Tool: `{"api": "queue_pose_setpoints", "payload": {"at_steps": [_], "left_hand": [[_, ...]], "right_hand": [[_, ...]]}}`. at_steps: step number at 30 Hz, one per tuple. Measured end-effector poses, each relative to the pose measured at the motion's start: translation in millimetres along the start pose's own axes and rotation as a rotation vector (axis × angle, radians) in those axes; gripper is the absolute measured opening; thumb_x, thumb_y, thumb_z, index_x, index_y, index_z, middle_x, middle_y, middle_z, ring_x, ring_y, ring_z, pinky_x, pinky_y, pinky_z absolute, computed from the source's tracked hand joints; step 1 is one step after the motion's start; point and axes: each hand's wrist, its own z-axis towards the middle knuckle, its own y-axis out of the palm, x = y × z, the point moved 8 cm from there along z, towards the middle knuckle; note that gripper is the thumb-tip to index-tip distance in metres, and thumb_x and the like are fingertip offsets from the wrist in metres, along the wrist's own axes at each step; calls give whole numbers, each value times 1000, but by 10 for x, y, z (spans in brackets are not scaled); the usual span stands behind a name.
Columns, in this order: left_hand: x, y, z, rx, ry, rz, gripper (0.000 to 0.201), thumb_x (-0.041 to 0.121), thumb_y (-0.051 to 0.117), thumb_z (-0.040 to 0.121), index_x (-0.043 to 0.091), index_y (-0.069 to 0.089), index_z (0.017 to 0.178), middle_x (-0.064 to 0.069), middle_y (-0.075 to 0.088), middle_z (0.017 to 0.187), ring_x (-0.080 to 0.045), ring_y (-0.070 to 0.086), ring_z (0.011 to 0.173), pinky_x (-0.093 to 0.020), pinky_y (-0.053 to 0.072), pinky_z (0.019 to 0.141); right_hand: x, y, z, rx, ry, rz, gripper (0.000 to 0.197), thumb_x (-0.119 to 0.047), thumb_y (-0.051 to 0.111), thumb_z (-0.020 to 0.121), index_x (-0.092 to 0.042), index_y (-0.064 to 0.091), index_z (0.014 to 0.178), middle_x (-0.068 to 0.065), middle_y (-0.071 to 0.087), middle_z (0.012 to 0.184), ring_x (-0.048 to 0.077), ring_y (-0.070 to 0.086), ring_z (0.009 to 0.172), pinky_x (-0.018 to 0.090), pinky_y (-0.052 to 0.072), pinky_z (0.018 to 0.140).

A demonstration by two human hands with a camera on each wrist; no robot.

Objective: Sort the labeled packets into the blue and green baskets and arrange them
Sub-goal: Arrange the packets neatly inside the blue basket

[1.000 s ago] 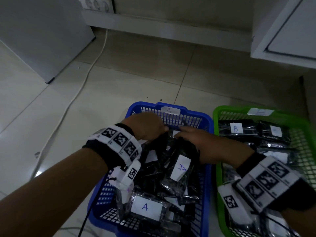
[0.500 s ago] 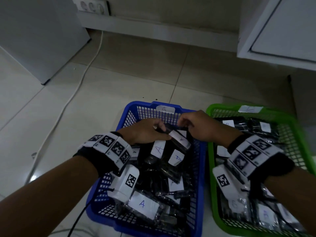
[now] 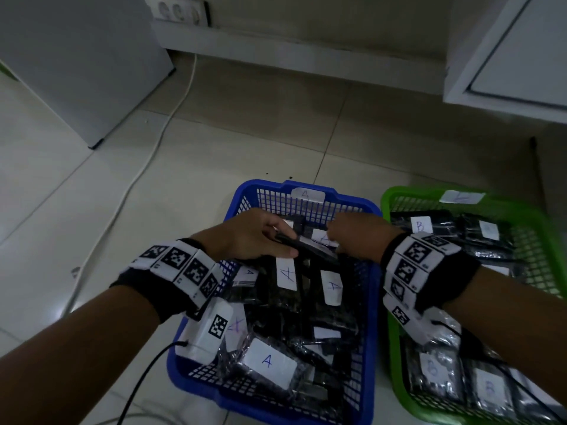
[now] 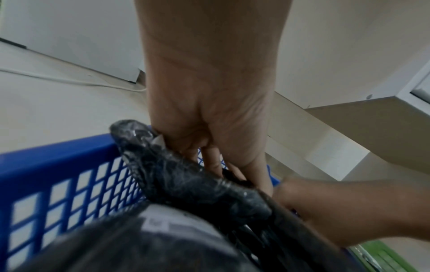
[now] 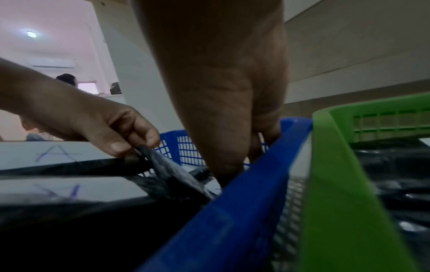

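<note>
A blue basket (image 3: 306, 190) tagged A holds several black packets with white A labels (image 3: 267, 360). To its right a green basket (image 3: 395, 194) holds packets labelled B (image 3: 420, 225). Both hands work at the far end of the blue basket. My left hand (image 3: 251, 234) pinches the edge of a black packet (image 4: 186, 176) between thumb and fingers (image 5: 121, 145). My right hand (image 3: 352, 237) has its fingers curled down on the other end of the same A packet (image 3: 319, 240), by the blue rim (image 5: 256, 174); its fingertips are hidden.
The baskets sit side by side on a pale tiled floor. A white cable (image 3: 153, 148) runs along the floor from a wall socket strip (image 3: 178, 9). A white appliance (image 3: 76, 56) stands at left, a white cabinet (image 3: 515, 56) at right. A second person (image 5: 66, 79) is far off.
Both hands lifted from deep among the packets to the far end of the blue basket, raising one A packet between them. The camera view shifted slightly.
</note>
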Motion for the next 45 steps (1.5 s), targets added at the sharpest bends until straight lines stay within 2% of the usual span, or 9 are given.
{"api": "queue_pose_setpoints", "payload": {"at_steps": [3,5,14,19,23,31,37,41,45], "left_hand": [[35,-52,-5,-5,-4,-7,32,29,87,75,24,75,104,-5,75,91,-15,69,70,-26,54,65],[51,-112,7,-1,1,19,31,30,89,72,26,76,100,-10,75,95,-28,71,82,-35,58,74],[-69,-68,-57,-39,-23,-44,32,30,87,74,24,76,102,-16,72,97,-19,68,77,-24,56,70],[-27,-89,-85,-18,-9,-75,31,30,86,75,28,74,103,-12,70,95,-13,67,77,-24,55,75],[75,-151,-85,24,12,-143,35,29,85,77,33,72,109,1,73,108,-7,70,96,-27,55,90],[201,-229,-219,-92,-90,-175,47,17,67,95,42,51,131,-5,75,106,-21,73,99,-34,60,81],[42,-807,-248,402,-176,-371,21,12,54,101,3,64,118,-19,67,119,-26,70,103,-35,62,79],[-24,-781,-133,502,-160,-212,19,14,69,92,8,63,109,-14,69,103,-26,72,88,-41,63,72],[181,-575,-34,508,-21,491,23,24,66,89,13,56,106,-10,69,101,-26,66,84,-37,54,74]], "right_hand": [[-30,-185,-56,220,-122,94,13,-26,60,88,-16,64,95,6,62,92,27,62,83,37,55,67],[-14,-156,-39,217,-139,140,21,-32,58,87,-19,67,101,6,64,93,25,64,84,37,55,67],[31,-130,74,191,-71,83,22,-22,62,86,-15,51,69,5,48,79,25,56,71,34,51,61],[253,-206,64,139,-70,442,14,-12,62,89,-15,71,99,4,68,97,16,62,82,32,51,73],[100,-546,-109,69,-111,942,44,-29,52,100,-29,43,142,-7,60,123,5,60,102,7,45,78],[176,-630,-365,189,-64,1214,34,-18,64,92,-33,61,122,-3,61,117,14,63,99,30,55,81],[681,-528,-595,662,281,1291,11,-27,74,84,-18,71,90,-2,69,91,11,68,82,22,56,64],[512,-506,-690,726,261,1151,19,-26,79,79,-15,69,90,-9,64,75,-7,58,60,4,39,50],[325,-441,-710,720,232,950,20,-23,80,78,-11,66,86,-9,61,72,-3,59,63,6,40,54]]}}
